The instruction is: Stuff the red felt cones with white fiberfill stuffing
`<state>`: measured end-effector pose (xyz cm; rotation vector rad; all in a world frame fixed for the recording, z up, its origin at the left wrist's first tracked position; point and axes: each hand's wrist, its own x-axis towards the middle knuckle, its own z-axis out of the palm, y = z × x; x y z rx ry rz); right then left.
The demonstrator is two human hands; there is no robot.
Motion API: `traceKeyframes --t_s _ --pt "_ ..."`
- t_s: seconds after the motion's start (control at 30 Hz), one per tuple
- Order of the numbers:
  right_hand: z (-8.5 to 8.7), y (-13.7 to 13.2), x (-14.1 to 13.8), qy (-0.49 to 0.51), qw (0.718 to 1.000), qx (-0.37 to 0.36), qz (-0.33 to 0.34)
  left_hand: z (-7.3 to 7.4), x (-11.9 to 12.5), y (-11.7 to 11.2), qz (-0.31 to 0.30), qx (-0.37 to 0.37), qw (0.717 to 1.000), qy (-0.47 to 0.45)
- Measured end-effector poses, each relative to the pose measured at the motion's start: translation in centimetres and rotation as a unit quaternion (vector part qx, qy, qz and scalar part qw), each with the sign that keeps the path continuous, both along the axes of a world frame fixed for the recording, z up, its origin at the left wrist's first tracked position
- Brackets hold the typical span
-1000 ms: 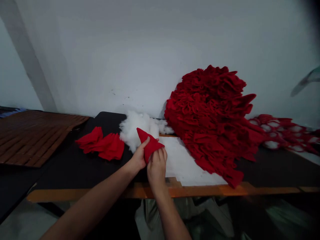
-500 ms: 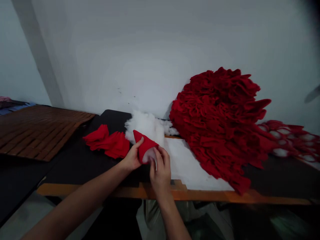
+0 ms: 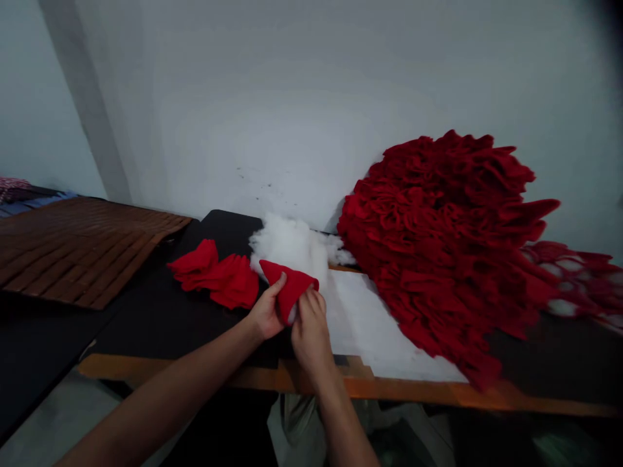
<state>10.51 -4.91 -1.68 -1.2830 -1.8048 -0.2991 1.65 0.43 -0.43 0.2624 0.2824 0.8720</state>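
Observation:
A small red felt cone [image 3: 291,288] points up and to the left, its wide mouth facing down towards my right. My left hand [image 3: 269,310] grips its left side, thumb laid over the felt. At the mouth, the fingers of my right hand [image 3: 310,324] are bunched and pressed inside against white stuffing, and the rim hides their tips. A little stuffing [image 3: 292,314] shows at the cone's lower edge. Just behind the cone lies a fluffy heap of white fibre filling [image 3: 287,237]. Left of my hands rests a row of bunched red felt pieces [image 3: 214,274].
A large heap of red felt pieces [image 3: 438,253] rises on the right, beside a white sheet [image 3: 394,331]. Red netting with white contents [image 3: 574,275] lies farther right. At the left is a brown woven mat [image 3: 87,246]. Wooden edging [image 3: 195,373] runs along the black table's front.
My right fingers have gone deeper into the cone's mouth, and less white stuffing shows there. The cone has turned slightly, its rim folding over my fingers. The view has shifted a little left.

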Motion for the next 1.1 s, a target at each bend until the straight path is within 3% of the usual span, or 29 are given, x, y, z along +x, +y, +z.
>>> traceKeyframes --t_s 0.17,0.37,0.53,0.67,0.8,0.87,0.93,1.0,1.1 --pt "-0.3 -0.9 0.3 0.039 0.996 0.062 -0.043 0.1 0.1 0.3 0.007 -0.008 1.000 0.008" --pt "0.2 0.3 -0.2 0.039 0.999 -0.011 -0.008 -0.1 0.0 0.0 0.015 0.015 1.000 0.005" --pt "1.0 -1.4 -0.1 0.140 0.988 0.051 -0.029 0.0 -0.2 0.2 0.000 0.022 1.000 0.011" --pt "1.4 -1.1 -0.5 0.177 0.983 0.021 -0.049 -0.2 0.3 -0.4 0.021 0.019 0.999 0.030" --pt "1.8 -0.4 -0.4 0.151 0.988 -0.041 0.015 -0.5 0.4 -0.7 0.042 0.012 0.998 0.041" --pt "1.9 -0.7 0.0 0.179 0.983 -0.037 0.018 -0.5 0.4 -0.6 0.038 0.016 0.999 0.034" --pt "1.6 -1.2 0.6 0.257 0.966 -0.018 -0.009 -0.5 0.4 -0.5 0.041 0.037 0.998 0.028" --pt "1.2 -1.6 0.8 0.372 0.927 -0.040 -0.006 -0.6 0.5 -0.4 0.057 0.061 0.996 0.027" --pt "0.7 -1.6 0.4 0.521 0.843 -0.096 0.092 -0.7 0.6 -0.5 0.082 0.082 0.993 0.027"
